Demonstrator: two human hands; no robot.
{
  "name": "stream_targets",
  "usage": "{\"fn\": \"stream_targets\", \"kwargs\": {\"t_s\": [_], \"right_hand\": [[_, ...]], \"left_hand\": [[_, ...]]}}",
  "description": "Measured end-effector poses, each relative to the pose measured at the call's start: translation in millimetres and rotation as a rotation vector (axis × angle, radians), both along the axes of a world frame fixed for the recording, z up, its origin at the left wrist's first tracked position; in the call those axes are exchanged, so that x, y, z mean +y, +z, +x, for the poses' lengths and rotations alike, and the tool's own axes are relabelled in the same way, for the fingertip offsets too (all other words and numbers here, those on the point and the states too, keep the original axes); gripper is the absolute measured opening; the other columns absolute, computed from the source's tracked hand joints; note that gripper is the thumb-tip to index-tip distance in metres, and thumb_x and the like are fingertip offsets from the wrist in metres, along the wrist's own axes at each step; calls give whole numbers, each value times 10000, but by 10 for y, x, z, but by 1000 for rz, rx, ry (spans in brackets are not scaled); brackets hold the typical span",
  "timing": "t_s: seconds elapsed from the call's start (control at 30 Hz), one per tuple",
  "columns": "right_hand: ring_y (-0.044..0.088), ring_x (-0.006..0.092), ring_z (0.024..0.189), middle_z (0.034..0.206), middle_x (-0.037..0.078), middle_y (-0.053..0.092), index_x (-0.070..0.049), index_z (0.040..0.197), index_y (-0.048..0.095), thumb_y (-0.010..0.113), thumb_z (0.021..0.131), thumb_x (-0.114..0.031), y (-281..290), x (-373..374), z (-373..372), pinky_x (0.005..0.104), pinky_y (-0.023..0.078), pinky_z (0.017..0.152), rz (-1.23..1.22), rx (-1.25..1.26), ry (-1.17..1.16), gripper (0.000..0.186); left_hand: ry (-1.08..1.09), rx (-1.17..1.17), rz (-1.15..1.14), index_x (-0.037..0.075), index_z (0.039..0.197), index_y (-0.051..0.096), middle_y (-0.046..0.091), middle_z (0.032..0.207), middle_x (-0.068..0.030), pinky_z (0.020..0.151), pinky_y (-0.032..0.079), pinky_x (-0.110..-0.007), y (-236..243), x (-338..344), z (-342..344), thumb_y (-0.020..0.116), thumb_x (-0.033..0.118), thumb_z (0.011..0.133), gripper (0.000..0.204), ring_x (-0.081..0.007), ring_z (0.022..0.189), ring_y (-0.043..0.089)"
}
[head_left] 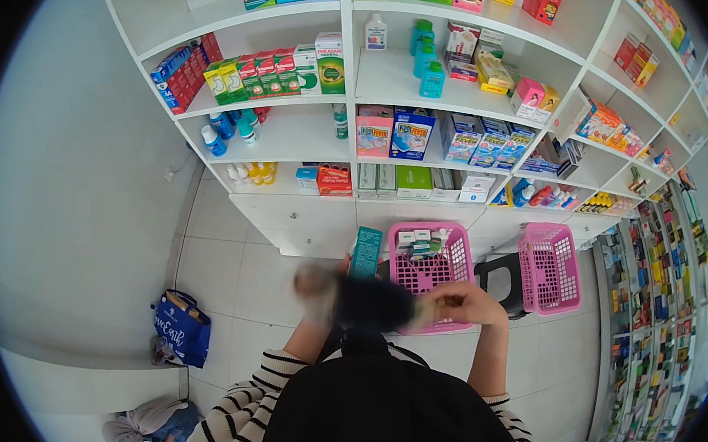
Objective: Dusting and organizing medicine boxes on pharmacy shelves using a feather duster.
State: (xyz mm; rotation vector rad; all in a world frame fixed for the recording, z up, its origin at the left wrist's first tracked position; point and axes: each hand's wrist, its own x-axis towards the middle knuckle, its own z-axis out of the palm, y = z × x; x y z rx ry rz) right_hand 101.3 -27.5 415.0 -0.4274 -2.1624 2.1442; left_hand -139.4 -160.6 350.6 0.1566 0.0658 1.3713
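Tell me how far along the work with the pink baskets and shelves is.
Done: the white shelves already hold many boxes and bottles. In hand: the left hand, blurred, is beside a teal box; the right hand is at the rim of the near pink basket. Left: small boxes sit in that basket; a second pink basket stands beside it, contents unclear.

A teal box (pixel 365 253), two pink mesh baskets (pixel 548 269), white shelves (pixel 393 74), and a black-and-white striped sleeve (pixel 240 414).

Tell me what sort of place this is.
Most likely a pharmacy or drugstore: white shelves stocked with small medicine-style boxes and bottles, plus pink shopping baskets on the tiled floor.
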Motion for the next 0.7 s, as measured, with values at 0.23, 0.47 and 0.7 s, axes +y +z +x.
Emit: {"fn": "stream_targets", "kwargs": {"t_s": [0.23,0.47,0.7], "right_hand": [[545,55,755,857,7,613,-29,1077,591,627,797,-14,-29,28,-61,194,448,671,78,-117,307,283],[542,51,747,864,0,614,-56,1076,608,635,788,-19,-111,88,4,189,439,635,155,-161,203,292],[541,67,726,840,-2,608,-45,1073,613,639,779,-13,-282,86,153,197,442,659,-143,0,-241,297]], "left_hand": [[255,484,-273,62,1272,415,551,1148,-73,789,489,-325,-23,-120,76,273,438,950,515,-165,864,585],[253,459,-139,73,1256,426,582,1049,-61,728,470,-336,-262,-38,85,349,466,923,521,-180,866,547],[147,118,-187,22,1164,486,585,1037,-121,822,481,-368,-329,-75,164,359,381,934,445,-237,935,582]]}}
